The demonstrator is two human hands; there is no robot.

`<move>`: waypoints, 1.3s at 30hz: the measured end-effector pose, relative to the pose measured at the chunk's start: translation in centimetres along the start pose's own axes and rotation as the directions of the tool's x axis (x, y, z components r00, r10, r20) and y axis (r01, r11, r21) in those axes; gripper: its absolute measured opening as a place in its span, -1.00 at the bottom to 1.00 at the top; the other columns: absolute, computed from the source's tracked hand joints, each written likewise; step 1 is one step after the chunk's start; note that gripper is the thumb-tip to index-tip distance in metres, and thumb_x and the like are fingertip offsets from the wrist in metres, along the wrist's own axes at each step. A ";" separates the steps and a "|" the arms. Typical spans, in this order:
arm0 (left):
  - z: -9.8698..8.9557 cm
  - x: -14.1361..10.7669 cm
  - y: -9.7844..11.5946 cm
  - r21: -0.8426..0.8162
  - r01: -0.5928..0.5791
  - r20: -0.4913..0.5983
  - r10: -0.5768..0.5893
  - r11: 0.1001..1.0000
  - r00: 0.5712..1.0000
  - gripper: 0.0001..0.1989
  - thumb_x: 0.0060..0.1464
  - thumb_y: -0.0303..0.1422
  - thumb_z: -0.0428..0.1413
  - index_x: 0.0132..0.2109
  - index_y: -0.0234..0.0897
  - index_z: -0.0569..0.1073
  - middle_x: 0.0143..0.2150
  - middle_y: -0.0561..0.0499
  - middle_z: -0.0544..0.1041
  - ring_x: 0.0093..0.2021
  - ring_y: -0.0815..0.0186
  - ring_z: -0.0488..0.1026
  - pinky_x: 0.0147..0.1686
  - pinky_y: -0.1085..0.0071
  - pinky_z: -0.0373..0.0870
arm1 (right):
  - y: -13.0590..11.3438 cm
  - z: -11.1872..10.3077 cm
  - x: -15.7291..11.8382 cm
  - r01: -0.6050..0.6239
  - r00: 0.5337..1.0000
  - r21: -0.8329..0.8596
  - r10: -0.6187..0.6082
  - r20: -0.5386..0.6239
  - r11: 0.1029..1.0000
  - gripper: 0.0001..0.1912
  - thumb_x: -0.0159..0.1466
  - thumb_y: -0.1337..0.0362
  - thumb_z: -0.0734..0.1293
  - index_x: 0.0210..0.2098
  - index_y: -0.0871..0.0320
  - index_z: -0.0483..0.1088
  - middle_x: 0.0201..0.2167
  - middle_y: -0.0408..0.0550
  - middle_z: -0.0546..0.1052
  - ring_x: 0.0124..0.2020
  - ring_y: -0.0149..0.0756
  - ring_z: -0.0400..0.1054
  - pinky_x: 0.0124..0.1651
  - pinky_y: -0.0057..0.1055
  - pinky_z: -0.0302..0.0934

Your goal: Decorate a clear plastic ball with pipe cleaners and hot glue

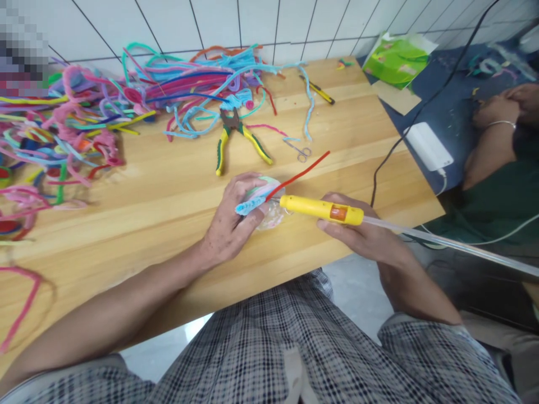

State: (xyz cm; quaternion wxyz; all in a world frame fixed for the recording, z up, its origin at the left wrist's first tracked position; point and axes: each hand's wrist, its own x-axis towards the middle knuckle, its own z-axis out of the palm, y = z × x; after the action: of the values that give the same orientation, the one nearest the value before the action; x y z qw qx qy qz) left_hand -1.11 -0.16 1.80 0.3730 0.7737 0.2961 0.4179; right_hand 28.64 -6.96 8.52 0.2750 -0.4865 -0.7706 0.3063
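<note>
A fuzzy light-blue piece [249, 206], a red stem [305, 174] against its end, is on the wearer's side of the pliers [227, 130]. The left hand [229, 219] pinches it; the right hand's [366, 238] fingers wrap a yellow glue gun [309, 207], nozzle at the join. Work seems partway; whether the join is stuck, I cannot tell. Left of the pliers, heaped stems [181, 96] look unused.

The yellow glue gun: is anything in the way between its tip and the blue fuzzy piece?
Nothing visible blocks the yellow glue gun: its tip is by the end of the blue fuzzy piece, where a red stem slants away. Contact is unclear.
</note>
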 end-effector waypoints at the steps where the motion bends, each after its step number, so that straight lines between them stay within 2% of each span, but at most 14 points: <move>1: 0.0 0.0 0.0 0.004 0.003 0.001 -0.003 1.000 1.000 -0.66 0.58 -0.16 0.14 0.39 0.08 0.42 0.35 -0.13 0.57 0.49 -0.01 0.45 0.51 -0.30 0.41 | 0.0 0.1 0.0 0.004 1.000 0.001 -0.004 0.003 1.000 -0.89 0.57 0.19 0.38 -0.13 -0.01 0.40 -0.25 -0.16 0.54 -0.36 -0.29 0.35 -0.26 -0.28 0.26; 6: -0.1 0.0 0.2 0.015 0.017 0.002 -0.017 1.000 1.000 -0.67 0.59 -0.13 0.13 0.38 0.09 0.42 0.35 -0.13 0.57 0.50 -0.01 0.44 0.52 -0.31 0.40 | -0.1 0.2 0.0 -0.008 1.000 -0.009 0.008 -0.004 1.000 -0.86 0.58 0.16 0.37 -0.15 -0.01 0.42 -0.24 -0.15 0.55 -0.34 -0.27 0.37 -0.22 -0.28 0.29; 10: 0.0 0.0 0.1 0.017 0.005 -0.011 -0.005 1.000 1.000 -0.67 0.59 -0.13 0.13 0.38 0.08 0.43 0.36 -0.13 0.57 0.47 -0.04 0.46 0.50 -0.33 0.42 | 0.6 0.2 -0.2 0.013 0.999 -0.021 -0.014 -0.031 1.000 -0.80 0.59 0.15 0.37 -0.18 0.00 0.38 -0.27 -0.17 0.49 -0.35 -0.29 0.35 -0.25 -0.29 0.24; 15: 0.1 0.0 -0.4 0.021 -0.027 -0.030 0.027 0.999 0.999 -0.64 0.56 -0.17 0.18 0.39 0.04 0.45 0.34 -0.14 0.57 0.45 -0.02 0.49 0.46 -0.25 0.47 | 1.6 0.6 -0.2 0.066 0.995 -0.049 -0.070 -0.071 0.997 -0.74 0.59 0.14 0.38 -0.23 0.01 0.32 -0.28 -0.17 0.44 -0.33 -0.28 0.34 -0.25 -0.27 0.19; 22: 0.0 0.1 -0.6 0.008 -0.033 -0.017 0.033 0.999 0.999 -0.62 0.56 -0.20 0.17 0.42 0.06 0.45 0.34 -0.13 0.57 0.45 0.01 0.49 0.47 -0.22 0.47 | 1.1 0.6 -0.1 0.015 0.998 -0.010 -0.016 -0.065 1.000 -0.75 0.59 0.12 0.38 -0.22 0.00 0.32 -0.29 -0.17 0.41 -0.33 -0.26 0.32 -0.26 -0.25 0.18; 30: -0.1 0.1 -0.5 0.004 -0.014 -0.020 0.014 1.000 1.000 -0.64 0.57 -0.15 0.17 0.40 0.07 0.46 0.34 -0.13 0.58 0.43 -0.01 0.49 0.49 -0.27 0.45 | 0.4 0.4 0.1 0.049 0.998 -0.016 -0.049 -0.024 0.999 -0.83 0.59 0.21 0.38 -0.16 0.01 0.36 -0.32 -0.21 0.42 -0.38 -0.32 0.30 -0.28 -0.30 0.19; 39: 0.0 0.0 -0.9 -0.006 -0.006 -0.034 0.006 1.000 0.999 -0.62 0.55 -0.14 0.20 0.40 0.04 0.48 0.34 -0.13 0.56 0.42 -0.01 0.51 0.47 -0.24 0.47 | 1.7 0.7 -0.2 0.028 0.994 -0.026 -0.031 -0.100 0.999 -0.78 0.58 0.14 0.40 -0.20 0.00 0.34 -0.30 -0.19 0.41 -0.36 -0.28 0.31 -0.27 -0.26 0.18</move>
State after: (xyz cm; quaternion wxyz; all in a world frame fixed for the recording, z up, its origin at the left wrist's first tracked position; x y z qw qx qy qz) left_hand -1.22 0.32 1.05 0.3689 0.7662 0.2988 0.4331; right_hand 29.13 -6.71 6.79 0.3120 -0.4933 -0.7666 0.2677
